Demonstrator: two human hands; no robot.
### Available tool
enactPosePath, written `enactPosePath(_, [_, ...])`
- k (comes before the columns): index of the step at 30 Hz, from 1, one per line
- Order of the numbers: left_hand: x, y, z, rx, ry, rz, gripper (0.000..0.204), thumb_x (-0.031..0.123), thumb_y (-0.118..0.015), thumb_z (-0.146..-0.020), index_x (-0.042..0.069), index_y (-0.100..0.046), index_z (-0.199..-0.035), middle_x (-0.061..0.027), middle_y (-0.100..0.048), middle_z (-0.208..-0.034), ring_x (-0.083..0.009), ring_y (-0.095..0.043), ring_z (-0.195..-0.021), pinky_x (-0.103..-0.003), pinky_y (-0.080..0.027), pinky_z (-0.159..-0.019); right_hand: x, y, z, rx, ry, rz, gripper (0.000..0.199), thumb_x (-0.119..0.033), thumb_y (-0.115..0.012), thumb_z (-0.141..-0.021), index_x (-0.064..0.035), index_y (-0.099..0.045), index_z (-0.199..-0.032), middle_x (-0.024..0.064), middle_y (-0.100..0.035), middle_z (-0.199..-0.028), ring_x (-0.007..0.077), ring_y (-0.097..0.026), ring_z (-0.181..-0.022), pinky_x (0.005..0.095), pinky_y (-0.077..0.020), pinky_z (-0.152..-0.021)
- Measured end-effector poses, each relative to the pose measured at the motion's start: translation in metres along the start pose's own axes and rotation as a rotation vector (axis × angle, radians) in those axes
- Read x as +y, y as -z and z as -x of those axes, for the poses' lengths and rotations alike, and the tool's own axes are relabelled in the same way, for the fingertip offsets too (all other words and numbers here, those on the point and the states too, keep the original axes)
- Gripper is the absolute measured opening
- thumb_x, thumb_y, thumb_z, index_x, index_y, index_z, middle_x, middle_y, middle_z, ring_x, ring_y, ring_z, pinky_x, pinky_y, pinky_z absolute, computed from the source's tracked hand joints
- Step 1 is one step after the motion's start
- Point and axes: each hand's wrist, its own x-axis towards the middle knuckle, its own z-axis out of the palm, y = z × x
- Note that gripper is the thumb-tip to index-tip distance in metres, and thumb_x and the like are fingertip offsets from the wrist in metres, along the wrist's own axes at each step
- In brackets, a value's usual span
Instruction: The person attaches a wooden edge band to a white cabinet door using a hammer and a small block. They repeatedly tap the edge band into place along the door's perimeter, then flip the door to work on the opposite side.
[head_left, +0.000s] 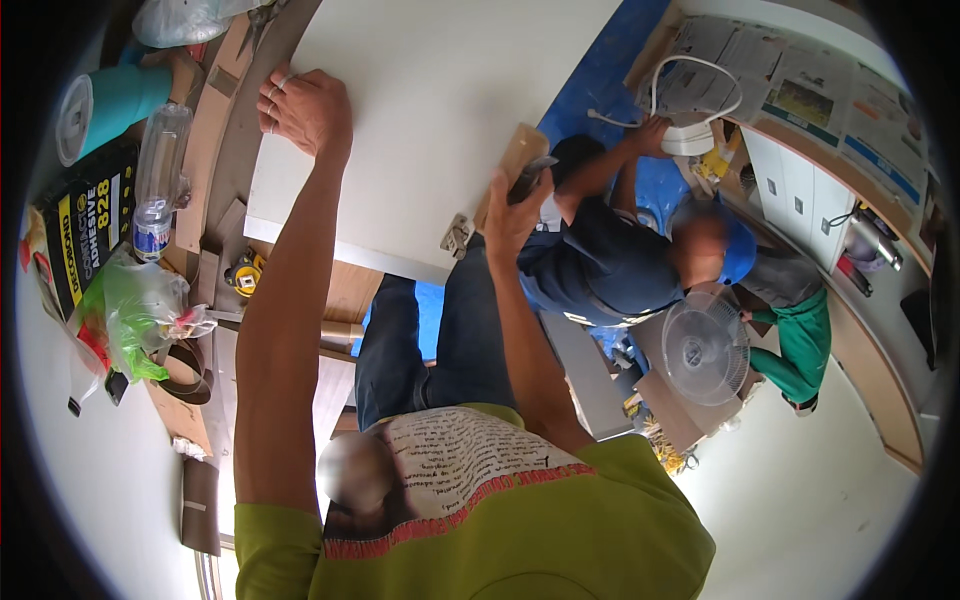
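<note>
A large white panel (430,110) lies across in front of me. My left hand (308,112) is at its left edge, fingers bent over and closed against it. In my right hand (515,215), near the panel's right edge, is a pale wooden block with a dark piece (515,160), possibly a hand plane. My thumb and fingers wrap around it, covering part of it. A small metal fitting (456,235), which looks like a hinge, sits at the panel's near right corner, just left of my right wrist.
Right of me, a co-worker (610,250) in a blue cap holds a white corded box (688,135). Another person in green (795,335) is behind a fan (705,348). Left are a teal tumbler (120,105), plastic bottle (160,165), tape measure (244,273) and plastic bags (140,300).
</note>
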Motion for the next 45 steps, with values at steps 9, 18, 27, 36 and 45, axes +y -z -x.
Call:
enactPosePath(9, [-0.005, -0.008, 0.001, 0.086, -0.081, 0.023, 0.033, 0.024, -0.046, -0.084, -0.002, -0.053, -0.102, -0.0163, -0.054, -0.115, -0.0331, -0.047, -0.108, -0.05, -0.036, -0.09, -0.025, 0.009, 0.004, -0.055, -0.098, -0.108, 0.079, -0.04, -0.071, -0.084, 0.0032, -0.034, -0.139, 0.0306, -0.05, -0.13, 0.0413, -0.053, -0.12, 0.0445, -0.0424, -0.101])
enactPosePath(18, [-0.005, -0.005, 0.001, -0.048, -0.061, 0.08, 0.046, 0.023, -0.047, -0.084, -0.003, -0.056, -0.12, -0.0194, -0.055, -0.125, -0.0355, -0.046, -0.116, -0.05, -0.032, -0.098, -0.041, 0.011, -0.036, -0.017, -0.135, -0.129, 0.072, -0.035, -0.07, -0.088, 0.0046, -0.035, -0.137, 0.0297, -0.053, -0.127, 0.038, -0.056, -0.115, 0.0431, -0.0436, -0.098])
enactPosePath(27, [-0.006, -0.004, 0.002, -0.007, -0.052, 0.029, 0.037, 0.023, -0.049, -0.081, -0.002, -0.055, -0.109, -0.0177, -0.053, -0.115, -0.0336, -0.046, -0.109, -0.049, -0.034, -0.091, -0.001, 0.003, 0.024, -0.019, -0.05, -0.177, 0.074, -0.035, -0.07, -0.087, 0.0037, -0.033, -0.138, 0.0302, -0.05, -0.13, 0.04, -0.054, -0.118, 0.0442, -0.0424, -0.099])
enactPosePath(36, [-0.01, -0.008, 0.001, 0.073, -0.091, 0.047, 0.041, 0.024, -0.049, -0.081, 0.0, -0.054, -0.113, -0.0162, -0.053, -0.118, -0.0332, -0.046, -0.11, -0.05, -0.036, -0.091, 0.018, 0.014, 0.067, -0.073, -0.058, -0.023, 0.074, -0.036, -0.072, -0.086, 0.001, -0.034, -0.138, 0.029, -0.053, -0.125, 0.0403, -0.055, -0.113, 0.0446, -0.0423, -0.097])
enactPosePath(45, [0.0, 0.003, 0.003, 0.032, -0.03, -0.116, 0.041, 0.025, -0.047, -0.085, 0.007, -0.057, -0.121, -0.0143, -0.056, -0.121, -0.0327, -0.05, -0.116, -0.048, -0.037, -0.097, 0.028, 0.033, -0.025, 0.003, -0.156, -0.176, 0.069, -0.033, -0.069, -0.09, 0.0032, -0.036, -0.139, 0.0217, -0.054, -0.125, 0.0301, -0.056, -0.114, 0.0386, -0.0451, -0.096])
